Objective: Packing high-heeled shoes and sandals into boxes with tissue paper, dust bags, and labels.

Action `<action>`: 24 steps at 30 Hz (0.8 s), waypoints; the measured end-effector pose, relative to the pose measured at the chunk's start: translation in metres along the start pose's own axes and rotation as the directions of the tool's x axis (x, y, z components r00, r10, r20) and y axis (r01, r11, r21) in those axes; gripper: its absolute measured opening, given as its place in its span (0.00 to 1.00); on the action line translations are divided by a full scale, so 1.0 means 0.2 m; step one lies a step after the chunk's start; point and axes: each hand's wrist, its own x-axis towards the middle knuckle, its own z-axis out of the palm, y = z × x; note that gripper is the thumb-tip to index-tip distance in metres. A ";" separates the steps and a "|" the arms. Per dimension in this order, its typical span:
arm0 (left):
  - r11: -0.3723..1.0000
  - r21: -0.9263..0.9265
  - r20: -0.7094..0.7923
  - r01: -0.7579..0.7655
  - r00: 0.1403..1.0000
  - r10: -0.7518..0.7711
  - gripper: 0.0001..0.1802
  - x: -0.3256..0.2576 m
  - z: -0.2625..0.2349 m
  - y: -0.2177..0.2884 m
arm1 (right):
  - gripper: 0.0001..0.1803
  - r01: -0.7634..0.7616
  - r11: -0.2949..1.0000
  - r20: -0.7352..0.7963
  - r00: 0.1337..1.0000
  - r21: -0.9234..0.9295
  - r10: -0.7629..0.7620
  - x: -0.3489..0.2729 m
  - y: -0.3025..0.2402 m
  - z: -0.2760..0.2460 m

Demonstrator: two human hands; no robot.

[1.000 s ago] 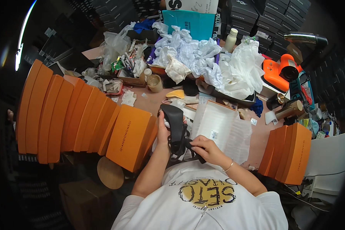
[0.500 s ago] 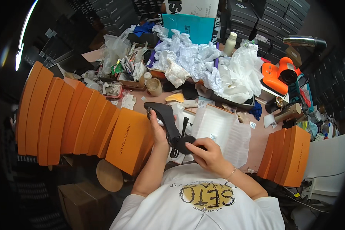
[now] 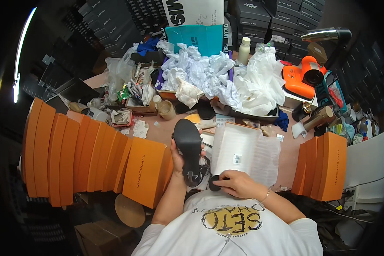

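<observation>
A black high-heeled sandal [image 3: 187, 137] is upright in my left hand [image 3: 176, 158], its dark sole turned toward me. The fingers wrap round its sides, and its lower end hangs near my shirt. Pinched in my right hand [image 3: 242, 184] is a round black pad [image 3: 214, 183], partly hidden by the fingers and apart from the sole. Just beyond that hand lies an open white box [image 3: 234, 143] lined with thin white wrapping, with a small label inside.
Orange shoe boxes [image 3: 144, 173] line the left side, and more orange boxes [image 3: 332, 166] stand at the right. Crumpled white paper [image 3: 200, 70] fills a container at the back. A jar [image 3: 166, 109], a cream bottle [image 3: 244, 51] and an orange device [image 3: 301, 79] stand around it.
The sandal has turned from a side view so its sole faces me. My right hand has drawn the black pad away from it, down toward my shirt. The view has shifted slightly.
</observation>
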 end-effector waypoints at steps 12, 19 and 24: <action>0.757 0.282 0.180 0.589 0.743 -0.645 0.58 -0.13 0.07 -0.18 | 0.16 -0.117 0.967 -0.641 0.766 -0.227 -0.057 0.19 0.10 -0.30; 0.775 0.269 0.185 0.572 0.759 -0.624 0.54 -0.04 0.02 -0.28 | 0.14 -0.471 0.882 -0.797 0.531 0.004 0.287 -0.21 0.23 -0.18; 0.844 0.291 -0.064 0.451 0.889 -0.453 0.41 0.14 0.04 -0.33 | 0.31 -0.781 0.621 -0.808 0.404 -0.060 0.430 -0.51 0.67 -0.25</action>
